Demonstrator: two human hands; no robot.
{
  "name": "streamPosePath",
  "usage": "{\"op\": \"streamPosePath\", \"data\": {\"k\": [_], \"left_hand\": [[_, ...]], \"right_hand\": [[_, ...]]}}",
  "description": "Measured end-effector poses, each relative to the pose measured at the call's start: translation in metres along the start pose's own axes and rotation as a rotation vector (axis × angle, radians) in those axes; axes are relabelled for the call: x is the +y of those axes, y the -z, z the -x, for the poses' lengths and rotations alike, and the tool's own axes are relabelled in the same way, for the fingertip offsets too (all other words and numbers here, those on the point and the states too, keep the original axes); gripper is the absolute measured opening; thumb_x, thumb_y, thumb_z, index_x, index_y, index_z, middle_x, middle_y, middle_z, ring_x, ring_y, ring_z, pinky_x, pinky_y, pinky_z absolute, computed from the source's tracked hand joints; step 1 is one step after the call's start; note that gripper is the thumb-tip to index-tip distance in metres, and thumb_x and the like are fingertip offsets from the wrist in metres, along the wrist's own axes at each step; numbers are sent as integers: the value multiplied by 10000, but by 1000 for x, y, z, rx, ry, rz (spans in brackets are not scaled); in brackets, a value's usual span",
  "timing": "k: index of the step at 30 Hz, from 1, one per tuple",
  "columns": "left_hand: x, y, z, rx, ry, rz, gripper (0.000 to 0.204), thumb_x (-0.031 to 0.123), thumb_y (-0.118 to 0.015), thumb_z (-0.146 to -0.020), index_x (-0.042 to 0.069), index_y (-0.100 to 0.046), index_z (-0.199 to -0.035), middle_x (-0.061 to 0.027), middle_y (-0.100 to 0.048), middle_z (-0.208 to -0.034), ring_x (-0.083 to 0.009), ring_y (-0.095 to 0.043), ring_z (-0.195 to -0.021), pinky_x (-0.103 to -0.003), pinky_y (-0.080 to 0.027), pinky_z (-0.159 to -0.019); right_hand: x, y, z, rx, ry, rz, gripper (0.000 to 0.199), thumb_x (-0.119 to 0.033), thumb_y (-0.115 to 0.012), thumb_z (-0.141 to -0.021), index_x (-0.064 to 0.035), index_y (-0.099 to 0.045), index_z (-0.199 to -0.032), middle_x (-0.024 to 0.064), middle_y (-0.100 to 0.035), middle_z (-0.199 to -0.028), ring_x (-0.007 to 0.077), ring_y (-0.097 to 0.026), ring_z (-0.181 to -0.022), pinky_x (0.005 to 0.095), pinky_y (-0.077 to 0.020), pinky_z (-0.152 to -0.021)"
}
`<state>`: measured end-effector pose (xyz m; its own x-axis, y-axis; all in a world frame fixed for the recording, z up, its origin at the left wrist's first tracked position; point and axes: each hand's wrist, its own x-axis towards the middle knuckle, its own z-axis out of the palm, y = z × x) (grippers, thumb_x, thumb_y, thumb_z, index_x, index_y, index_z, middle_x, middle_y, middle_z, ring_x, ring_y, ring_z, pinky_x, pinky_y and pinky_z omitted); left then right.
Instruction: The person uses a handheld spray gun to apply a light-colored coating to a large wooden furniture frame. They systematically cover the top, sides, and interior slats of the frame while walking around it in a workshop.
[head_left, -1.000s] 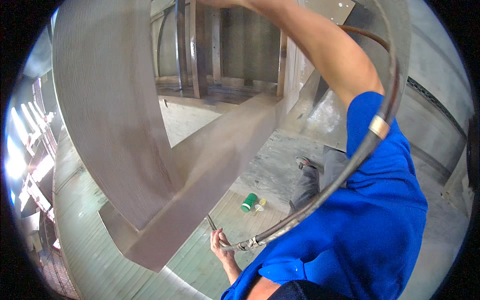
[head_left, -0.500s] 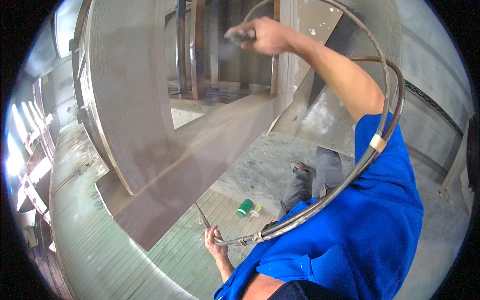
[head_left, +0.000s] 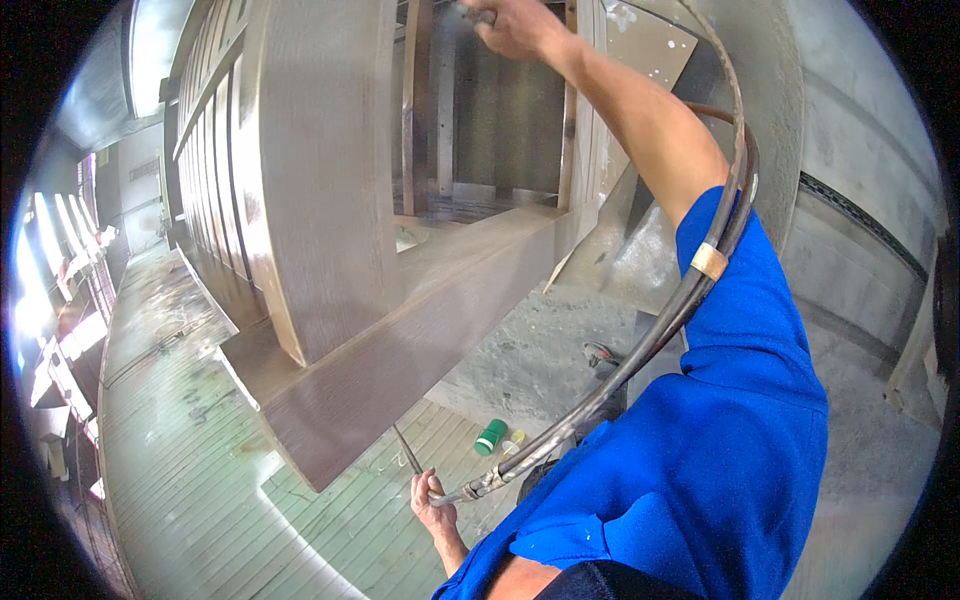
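Observation:
My right hand (head_left: 520, 30) is closed around a dark spray gun (head_left: 478, 14) at the upper edge, partly cut off by the picture. It is in front of a brown-coated wooden frame with an upright panel (head_left: 325, 190) and a broad lower beam (head_left: 400, 370). Down at the lower middle, my left hand (head_left: 434, 503) grips a paint-stained hose (head_left: 610, 395). The hose runs from there up past my blue right sleeve, bundled with a second line by a pale tape band (head_left: 710, 262). A thin dark length extends beyond my left hand toward the beam.
A green container (head_left: 491, 437) and a small yellowish cup stand on the slatted greenish floor (head_left: 210, 480). Speckled brown sheeting (head_left: 650, 50) hangs beyond the frame at right. A slotted dark strip (head_left: 865, 225) runs along the grey wall. Bright windows lie at far left.
My right hand and the spray gun have moved upward in the view. The frame appears shifted right, showing more of its slatted left side. My left hand still holds the hose.

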<state>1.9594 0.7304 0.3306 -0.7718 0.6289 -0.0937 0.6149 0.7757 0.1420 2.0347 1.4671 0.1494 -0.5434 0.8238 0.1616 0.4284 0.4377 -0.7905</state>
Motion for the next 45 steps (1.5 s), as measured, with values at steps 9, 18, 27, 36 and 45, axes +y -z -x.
{"op": "streamPosePath", "data": {"k": [9,18,27,36,45], "left_hand": [[-53,-21,-14,66,-71,44,116,120,-626,-988,31,-699,-980,-153,-643,-832,-330,-647,-772,-407,-509,-719],[-200,-43,-18,196,-70,183,101,126,-645,-984,43,-687,-944,-117,-603,-802,-271,-596,-715,-366,-490,-683],[-413,-24,-1,440,-2,347,177,147,-651,-1010,-9,-704,-944,-94,-653,-817,-214,-612,-739,-344,-502,-703],[-522,-5,-108,528,161,618,240,203,-669,-1027,-20,-747,-1070,-108,-733,-985,-185,-660,-909,-348,-532,-836],[-584,-22,-245,376,207,573,323,265,-693,-1011,-45,-740,-1087,-139,-747,-999,-206,-681,-900,-355,-546,-844]], "right_hand": [[-35,64,127,184,196,-919,505,-45,-663,-912,-44,-568,-1408,105,-730,-1184,188,-669,-1111,335,-544,-921],[-154,61,440,579,-585,-510,204,-195,-681,-997,-20,-676,-1101,59,-699,-907,133,-675,-772,244,-425,-460],[-344,-89,583,467,-594,-415,310,-181,-663,-1008,-31,-633,-1278,44,-679,-898,129,-662,-739,236,-441,-451],[-464,-176,498,399,-517,-191,494,-183,-680,-974,-149,-592,-1458,22,-682,-918,76,-610,-687,249,-490,-577],[-489,-236,374,408,-672,221,547,-249,-680,-929,-167,-573,-1458,187,-733,-1175,317,-710,-1062,399,-531,-944]]}}
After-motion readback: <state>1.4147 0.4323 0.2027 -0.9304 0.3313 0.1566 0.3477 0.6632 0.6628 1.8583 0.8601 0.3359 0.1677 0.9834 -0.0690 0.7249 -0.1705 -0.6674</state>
